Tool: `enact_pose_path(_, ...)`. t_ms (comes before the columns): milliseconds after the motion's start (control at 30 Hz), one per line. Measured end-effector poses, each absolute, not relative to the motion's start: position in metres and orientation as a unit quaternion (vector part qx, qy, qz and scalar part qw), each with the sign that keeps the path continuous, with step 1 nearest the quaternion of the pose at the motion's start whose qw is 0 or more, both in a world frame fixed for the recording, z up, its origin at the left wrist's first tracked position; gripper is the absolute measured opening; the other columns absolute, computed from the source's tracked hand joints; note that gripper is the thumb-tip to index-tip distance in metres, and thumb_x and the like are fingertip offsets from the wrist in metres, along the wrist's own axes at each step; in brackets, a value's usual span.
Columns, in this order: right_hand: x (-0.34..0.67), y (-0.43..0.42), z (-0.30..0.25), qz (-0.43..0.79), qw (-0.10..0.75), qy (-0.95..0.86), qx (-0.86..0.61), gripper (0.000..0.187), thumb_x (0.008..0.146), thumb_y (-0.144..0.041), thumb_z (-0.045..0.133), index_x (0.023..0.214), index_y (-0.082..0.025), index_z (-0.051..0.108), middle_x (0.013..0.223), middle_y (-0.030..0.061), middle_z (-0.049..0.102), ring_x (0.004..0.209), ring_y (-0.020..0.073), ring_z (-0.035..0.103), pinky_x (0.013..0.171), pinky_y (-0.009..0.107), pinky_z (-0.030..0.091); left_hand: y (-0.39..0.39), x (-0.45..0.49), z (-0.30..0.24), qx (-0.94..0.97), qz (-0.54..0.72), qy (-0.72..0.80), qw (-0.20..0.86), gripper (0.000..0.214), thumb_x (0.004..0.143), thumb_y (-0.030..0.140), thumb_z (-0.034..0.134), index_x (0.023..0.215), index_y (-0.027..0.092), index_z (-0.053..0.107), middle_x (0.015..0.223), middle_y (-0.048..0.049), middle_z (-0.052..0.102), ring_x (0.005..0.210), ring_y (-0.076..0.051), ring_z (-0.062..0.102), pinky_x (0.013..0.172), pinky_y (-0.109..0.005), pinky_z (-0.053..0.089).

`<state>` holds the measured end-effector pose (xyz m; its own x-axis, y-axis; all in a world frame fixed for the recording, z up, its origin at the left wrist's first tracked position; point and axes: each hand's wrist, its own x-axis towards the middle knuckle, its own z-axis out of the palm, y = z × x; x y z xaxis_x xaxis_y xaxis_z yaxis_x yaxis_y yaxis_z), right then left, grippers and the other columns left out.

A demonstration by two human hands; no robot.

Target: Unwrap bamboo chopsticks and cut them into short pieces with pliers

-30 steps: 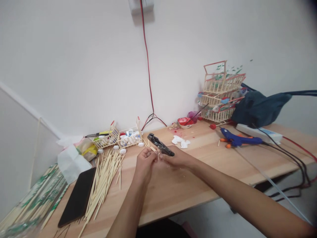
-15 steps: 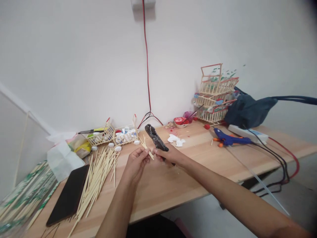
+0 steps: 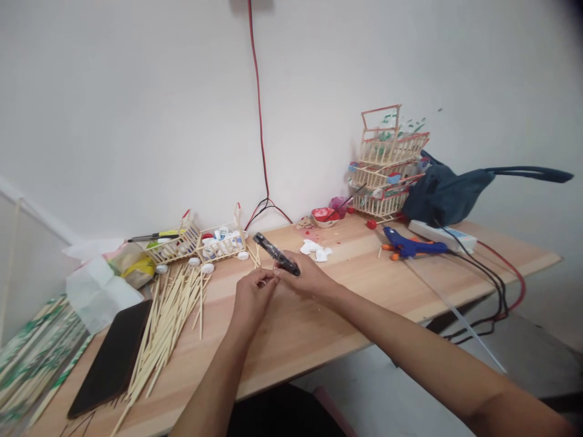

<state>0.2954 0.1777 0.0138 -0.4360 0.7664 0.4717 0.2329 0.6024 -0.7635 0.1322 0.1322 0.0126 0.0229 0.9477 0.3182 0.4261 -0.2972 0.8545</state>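
Note:
My right hand is closed around a pair of black pliers, their worn head pointing up and to the left. My left hand is closed in a pinch, its fingertips meeting those of the right hand just below the pliers. Whatever sits between the left fingers is too small or too hidden to make out. Just beyond the hands, a few short wooden sticks show on the wooden table.
Left lie a heap of thin sticks, a black phone-like slab and wrapped stick bundles. Small stick carts stand behind. Rightward are white tissue, a red paint dish, stacked stick baskets, a blue glue gun and a power strip.
The hands have drawn together, and the pliers have tipped lower to the left. Short sticks that showed between the hands are now mostly covered. The whole view has shifted slightly.

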Motion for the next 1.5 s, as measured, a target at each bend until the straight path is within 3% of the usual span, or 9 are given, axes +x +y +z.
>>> enact_pose_path(367,0.294,0.172,0.02,0.275,0.388,-0.813,-0.337,0.007,0.079,-0.019,0.058,0.074,-0.018,0.054,0.07,-0.0017,0.056,0.066,0.0138,0.051,0.059,0.022,0.033,0.136,0.129,0.006,0.656,0.437,0.547,0.282,0.015,0.073,0.026,0.063,0.077,0.017,0.074,0.076,-0.0043,0.072,0.072,-0.019,0.06,0.066,-0.027,0.04)
enact_pose_path(600,0.297,0.182,0.013,0.313,0.407,-0.776,-0.367,0.014,0.082,-0.025,0.056,0.071,-0.017,0.059,0.07,-0.0001,0.061,0.067,0.0146,0.056,0.062,0.023,0.038,0.134,0.128,0.012,0.597,0.449,0.509,0.427,0.03,0.07,0.044,0.071,0.071,0.014,0.071,0.056,0.0013,0.056,0.053,-0.011,0.044,0.053,-0.023,0.03)
enact_pose_path(833,0.296,0.184,0.013,0.383,0.418,-0.722,-0.396,0.021,0.079,-0.034,0.061,0.067,-0.017,0.059,0.065,-0.0003,0.061,0.06,0.0134,0.055,0.057,0.023,0.04,0.136,0.125,0.009,0.519,0.486,0.449,0.542,0.03,0.068,0.044,0.075,0.072,0.014,0.069,0.066,-0.0039,0.065,0.055,-0.011,0.052,0.051,-0.022,0.036)
enact_pose_path(933,0.296,0.185,0.016,0.425,0.431,-0.681,-0.413,0.022,0.078,-0.036,0.061,0.067,-0.018,0.058,0.062,0.0,0.062,0.056,0.0126,0.054,0.054,0.023,0.04,0.136,0.118,0.011,0.534,0.487,0.502,0.475,0.028,0.072,0.043,0.069,0.076,0.015,0.066,0.067,-0.0051,0.067,0.055,-0.014,0.055,0.05,-0.024,0.036)
enact_pose_path(1100,0.298,0.187,0.022,0.447,0.467,-0.647,-0.404,0.025,0.077,-0.04,0.062,0.067,-0.017,0.06,0.063,0.002,0.063,0.056,0.0125,0.054,0.054,0.023,0.041,0.132,0.114,0.017,0.678,0.38,0.598,0.195,0.015,0.079,0.028,0.057,0.072,0.019,0.066,0.072,-0.0043,0.067,0.072,-0.021,0.058,0.066,-0.03,0.039)
enact_pose_path(1200,0.299,0.187,0.024,0.447,0.481,-0.642,-0.397,0.024,0.077,-0.04,0.062,0.069,-0.017,0.06,0.065,0.0027,0.065,0.057,0.0125,0.055,0.055,0.024,0.042,0.127,0.12,0.015,0.734,0.295,0.605,0.091,0.013,0.078,0.022,0.056,0.065,0.02,0.06,0.071,-0.0048,0.063,0.077,-0.023,0.054,0.068,-0.032,0.037)
enact_pose_path(1333,0.299,0.187,0.021,0.431,0.482,-0.653,-0.396,0.023,0.078,-0.038,0.062,0.07,-0.017,0.059,0.066,0.0024,0.066,0.058,0.0128,0.057,0.057,0.024,0.043,0.124,0.125,0.014,0.74,0.29,0.603,0.063,0.009,0.078,0.017,0.053,0.08,0.019,0.062,0.081,-0.0071,0.064,0.085,-0.025,0.054,0.074,-0.034,0.04)
enact_pose_path(1433,0.297,0.187,0.018,0.414,0.479,-0.661,-0.402,0.022,0.078,-0.037,0.061,0.07,-0.017,0.059,0.066,0.0019,0.067,0.059,0.0133,0.058,0.058,0.024,0.043,0.124,0.127,0.018,0.72,0.357,0.589,0.091,0.03,0.074,0.013,0.051,0.101,0.018,0.063,0.1,-0.0085,0.068,0.096,-0.024,0.057,0.083,-0.036,0.042)
enact_pose_path(1500,0.296,0.187,0.017,0.404,0.484,-0.661,-0.407,0.021,0.079,-0.036,0.06,0.071,-0.017,0.06,0.066,0.0017,0.067,0.059,0.0135,0.059,0.059,0.024,0.043,0.126,0.128,0.021,0.698,0.389,0.583,0.15,0.037,0.073,0.015,0.052,0.108,0.018,0.062,0.102,-0.0076,0.07,0.09,-0.022,0.06,0.079,-0.034,0.044)
